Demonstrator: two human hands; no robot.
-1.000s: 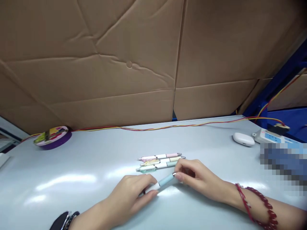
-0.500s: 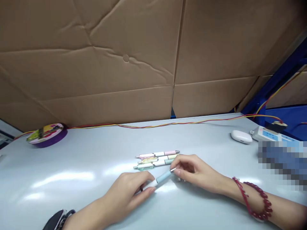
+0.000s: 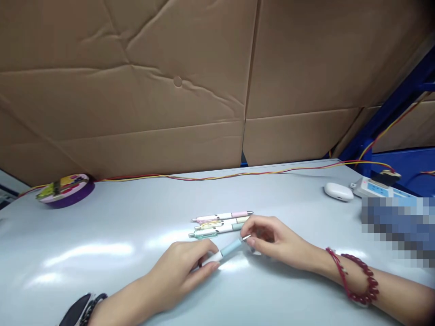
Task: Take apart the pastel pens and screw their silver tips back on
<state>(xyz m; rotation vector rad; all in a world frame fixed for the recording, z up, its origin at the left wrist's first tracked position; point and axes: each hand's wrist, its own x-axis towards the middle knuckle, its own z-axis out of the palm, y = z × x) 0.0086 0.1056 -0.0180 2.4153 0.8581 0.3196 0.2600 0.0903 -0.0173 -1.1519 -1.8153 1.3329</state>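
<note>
A pen with a light blue grip [image 3: 231, 250] and white barrel slants up to the right, its metal tip pointing away from my left hand [image 3: 185, 267]. My left hand is closed round the white rear part, which it mostly hides. At the other end, the thumb and index finger of my right hand [image 3: 268, 237] pinch the metal tip. Just beyond my hands lie a pink and white pen [image 3: 224, 216], a yellow and white pen [image 3: 229, 222] and a green and white pen [image 3: 220, 231], side by side. My right fingers partly cover the green pen's front end.
A round purple box [image 3: 73, 199] with a patterned lid stands at the far left. To the right are a white earbud case [image 3: 339, 192] and a power strip [image 3: 374, 187]. Red and yellow wires [image 3: 200, 179] run along the back edge before the cardboard wall [image 3: 152, 104].
The view has shifted very slightly. Both hands keep their places on the blue pen, and a little more of its metal tip shows by my right fingers.
</note>
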